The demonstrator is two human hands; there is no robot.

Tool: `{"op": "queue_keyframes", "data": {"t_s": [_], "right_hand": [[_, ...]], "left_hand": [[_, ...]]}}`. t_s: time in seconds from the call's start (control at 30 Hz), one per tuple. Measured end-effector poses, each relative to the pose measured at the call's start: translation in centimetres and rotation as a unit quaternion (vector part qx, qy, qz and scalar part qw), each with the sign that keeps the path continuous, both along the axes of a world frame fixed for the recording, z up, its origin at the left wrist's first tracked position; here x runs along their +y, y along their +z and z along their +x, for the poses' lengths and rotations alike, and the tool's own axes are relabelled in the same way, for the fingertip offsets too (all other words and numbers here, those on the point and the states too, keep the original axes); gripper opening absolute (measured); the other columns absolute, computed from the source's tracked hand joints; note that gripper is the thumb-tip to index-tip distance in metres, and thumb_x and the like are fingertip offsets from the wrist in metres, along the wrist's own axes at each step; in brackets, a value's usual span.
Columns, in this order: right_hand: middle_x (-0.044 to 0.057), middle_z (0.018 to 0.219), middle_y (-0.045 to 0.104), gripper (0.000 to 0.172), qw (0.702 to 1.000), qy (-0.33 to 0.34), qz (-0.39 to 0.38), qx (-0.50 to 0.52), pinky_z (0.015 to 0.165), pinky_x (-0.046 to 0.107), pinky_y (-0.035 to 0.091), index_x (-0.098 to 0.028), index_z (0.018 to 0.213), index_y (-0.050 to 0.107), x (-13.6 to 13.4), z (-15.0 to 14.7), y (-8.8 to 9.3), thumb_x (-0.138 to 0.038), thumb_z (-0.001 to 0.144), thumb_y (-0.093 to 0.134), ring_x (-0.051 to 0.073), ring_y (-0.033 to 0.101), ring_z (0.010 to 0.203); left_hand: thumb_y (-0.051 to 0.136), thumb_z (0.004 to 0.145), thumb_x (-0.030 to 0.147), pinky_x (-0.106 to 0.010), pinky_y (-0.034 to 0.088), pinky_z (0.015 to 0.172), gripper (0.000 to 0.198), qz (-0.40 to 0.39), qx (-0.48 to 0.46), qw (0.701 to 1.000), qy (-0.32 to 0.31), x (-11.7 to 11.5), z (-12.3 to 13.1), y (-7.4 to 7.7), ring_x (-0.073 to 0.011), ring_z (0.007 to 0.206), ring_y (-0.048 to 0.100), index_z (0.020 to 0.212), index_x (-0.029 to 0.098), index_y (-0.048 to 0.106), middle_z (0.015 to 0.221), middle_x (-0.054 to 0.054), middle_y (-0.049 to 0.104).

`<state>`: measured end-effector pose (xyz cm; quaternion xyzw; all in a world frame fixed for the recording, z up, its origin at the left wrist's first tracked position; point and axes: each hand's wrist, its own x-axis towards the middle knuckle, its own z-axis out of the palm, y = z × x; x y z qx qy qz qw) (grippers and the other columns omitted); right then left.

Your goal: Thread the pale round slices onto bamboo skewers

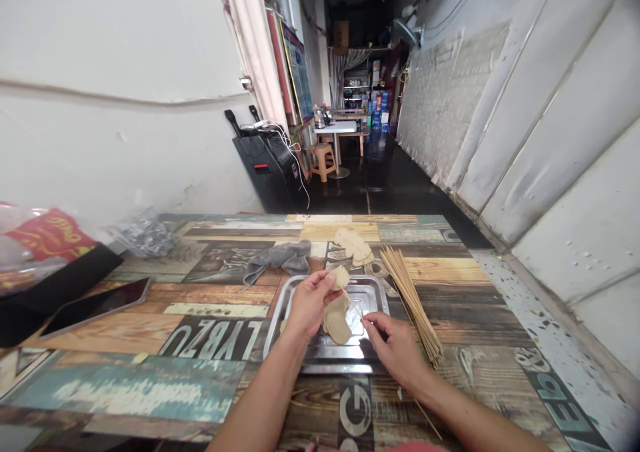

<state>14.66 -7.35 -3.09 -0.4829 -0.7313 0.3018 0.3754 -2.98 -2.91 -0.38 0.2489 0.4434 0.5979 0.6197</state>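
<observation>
My left hand pinches a thin beige rounded slice over the metal tray. More beige slices of the same look lie in the tray, just below those fingers. My right hand is closed on a thin bamboo skewer, its tip end pointing toward the slices. A stick showing below the right wrist looks like the other end of this skewer. Right of the tray lies a loose bundle of bamboo skewers. Behind the tray, a small pile of beige slices rests on the table.
A grey cloth lies behind the tray on the patterned table. At the left are a phone, a clear plastic bag and a red packet. A black speaker stands beyond the table.
</observation>
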Motion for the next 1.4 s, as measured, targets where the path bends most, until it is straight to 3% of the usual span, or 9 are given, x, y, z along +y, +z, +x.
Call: {"op": "queue_keyframes", "data": {"t_s": [0.27, 0.57, 0.87, 1.4], "right_hand": [[0.001, 0.072, 0.067, 0.025, 1.0, 0.007, -0.005, 0.003, 0.06, 0.021, 0.042, -0.017, 0.084, 0.066, -0.22, 0.09, 0.63, -0.029, 0.088, 0.045, 0.013, 0.06, 0.064], [0.003, 0.075, 0.069, 0.026, 1.0, 0.004, -0.009, 0.013, 0.062, 0.022, 0.045, -0.016, 0.085, 0.066, -0.11, 0.13, 0.33, -0.029, 0.088, 0.044, 0.015, 0.062, 0.067], [0.002, 0.071, 0.068, 0.026, 1.0, 0.005, -0.009, 0.008, 0.06, 0.022, 0.044, -0.016, 0.083, 0.066, -0.11, 0.16, 0.75, -0.029, 0.088, 0.044, 0.014, 0.062, 0.064], [0.002, 0.073, 0.069, 0.025, 1.0, 0.005, -0.003, 0.016, 0.061, 0.022, 0.045, -0.017, 0.084, 0.067, -0.31, 0.21, 0.87, -0.029, 0.088, 0.045, 0.014, 0.063, 0.065]], "left_hand": [[0.081, 0.053, 0.033, -0.029, 0.048, 0.071, 0.041, -0.009, 0.011, 0.999, 0.03, 0.22, -0.46, 0.41, -0.0114, 0.07, 0.058, 0.084, 0.012, 0.065, 0.081, -0.004, 0.066], [0.078, 0.059, 0.034, -0.029, 0.048, 0.074, 0.035, 0.01, 0.022, 1.0, 0.004, 0.21, -0.49, -0.23, -0.0119, 0.076, 0.057, 0.085, 0.014, 0.066, 0.086, -0.004, 0.065], [0.08, 0.054, 0.035, -0.024, 0.046, 0.064, 0.04, 0.001, 0.044, 0.999, 0.03, 0.35, -0.45, 0.35, -0.0108, 0.067, 0.056, 0.084, 0.012, 0.066, 0.081, -0.005, 0.066], [0.078, 0.056, 0.036, -0.023, 0.046, 0.066, 0.039, 0.009, 0.061, 0.998, 0.008, 0.34, -0.64, 0.33, -0.0103, 0.069, 0.056, 0.085, 0.013, 0.066, 0.082, -0.004, 0.065]]}}
